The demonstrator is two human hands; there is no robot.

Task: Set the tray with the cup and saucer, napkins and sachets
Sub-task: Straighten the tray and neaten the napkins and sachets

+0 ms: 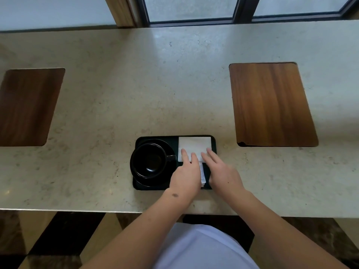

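Napkins, a white folded paper stack [194, 147], lie in the far right part of the black rectangular tray [213, 144], which sits near the front edge of the pale stone worktop [116, 94]. They look light, soft and easily creased or shifted, so flat pressure from above or a pinch at one edge would probably suit them best. The left hand [185, 176] rests with straight fingers [184, 155] on the near edge of the stack; the right hand [223, 171] does likewise, its fingers [210, 154] spread narrowly, pressing, not gripping. Between the hands a white paper sachet [202, 174] shows, thin and limp; whether either hand holds it I cannot tell. On the left of the tray a black ceramic cup [149, 159] stands on its black saucer [151, 182], both likely heavier and breakable.
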